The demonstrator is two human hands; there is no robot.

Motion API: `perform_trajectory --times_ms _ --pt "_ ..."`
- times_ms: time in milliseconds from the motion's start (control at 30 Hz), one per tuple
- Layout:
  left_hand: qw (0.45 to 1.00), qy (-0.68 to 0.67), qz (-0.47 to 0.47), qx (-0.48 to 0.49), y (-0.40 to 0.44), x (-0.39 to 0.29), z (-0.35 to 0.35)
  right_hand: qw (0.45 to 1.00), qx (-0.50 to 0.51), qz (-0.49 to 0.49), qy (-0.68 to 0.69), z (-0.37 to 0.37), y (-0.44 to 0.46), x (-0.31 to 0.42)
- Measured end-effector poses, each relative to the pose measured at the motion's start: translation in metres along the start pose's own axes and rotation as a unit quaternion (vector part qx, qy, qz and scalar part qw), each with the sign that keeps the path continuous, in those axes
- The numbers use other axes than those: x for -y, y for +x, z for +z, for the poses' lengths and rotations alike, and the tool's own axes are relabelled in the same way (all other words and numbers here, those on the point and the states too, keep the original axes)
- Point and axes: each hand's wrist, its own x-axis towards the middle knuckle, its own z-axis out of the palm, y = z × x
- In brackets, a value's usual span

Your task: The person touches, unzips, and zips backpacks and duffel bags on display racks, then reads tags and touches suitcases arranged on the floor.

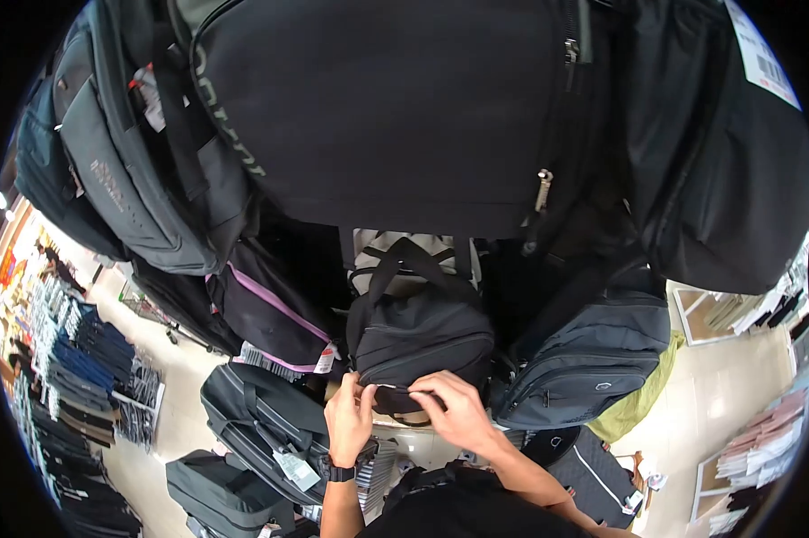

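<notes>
The small black backpack (pixel 422 334) is low in the middle of the display, beneath a large black bag (pixel 378 108) and between a pink-trimmed bag (pixel 259 309) and a dark grey backpack (pixel 593 350). The left hand (pixel 349 417), with a watch (pixel 340 472) on its wrist, pinches the front pocket's edge between its fingers, and the right hand's fingers are closed on the same edge just beside it.
</notes>
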Motion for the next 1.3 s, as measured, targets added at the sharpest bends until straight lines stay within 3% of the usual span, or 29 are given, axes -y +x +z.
perform_trajectory --times_ms 133,267,333,433,500,600,667,800,867,933,1033,1133,1300 --pt "0.999 0.028 0.026 -0.013 0.007 0.007 0.002 0.993 -0.08 0.067 -0.051 -0.032 -0.004 -0.009" --pt "0.998 0.01 0.018 -0.059 0.016 0.01 -0.002 0.957 -0.23 0.162 -0.071 -0.068 -0.012 -0.032" --pt "0.998 0.006 0.022 -0.053 0.024 0.015 -0.004 0.949 -0.236 0.206 -0.044 -0.075 -0.016 -0.034" --pt "0.997 -0.038 0.001 -0.072 0.021 0.009 0.003 0.951 -0.222 0.206 -0.064 -0.063 -0.019 -0.024" --pt "0.981 -0.116 -0.03 -0.152 0.011 -0.002 0.008 0.962 -0.204 0.167 -0.064 -0.055 -0.022 -0.019" --pt "0.979 -0.145 -0.009 -0.14 -0.01 -0.008 0.021 0.975 -0.171 0.142 -0.03 -0.044 -0.028 -0.009" --pt "0.981 -0.162 0.035 -0.098 -0.021 -0.023 0.034 0.983 -0.136 0.123 -0.018 -0.04 -0.029 0.001" --pt "0.971 -0.191 0.122 0.079 -0.025 -0.063 0.05 0.995 -0.078 0.033 -0.048 -0.033 -0.033 0.011" --pt "0.956 -0.199 0.188 0.103 -0.021 -0.073 0.053 0.996 -0.037 0.02 -0.077 -0.033 -0.034 0.017" --pt "0.955 -0.222 0.172 0.095 -0.019 -0.074 0.056 0.997 -0.04 -0.007 -0.07 -0.037 -0.033 0.019" --pt "0.962 -0.207 0.166 0.064 -0.014 -0.074 0.054 0.991 -0.116 0.068 -0.016 -0.043 -0.036 0.009" --pt "0.966 -0.204 0.139 0.083 -0.015 -0.072 0.053 0.981 -0.139 0.116 -0.063 -0.055 -0.03 -0.004" --pt "0.951 -0.233 0.151 0.136 -0.025 -0.073 0.06 0.974 -0.058 0.209 -0.069 -0.048 -0.023 -0.018"
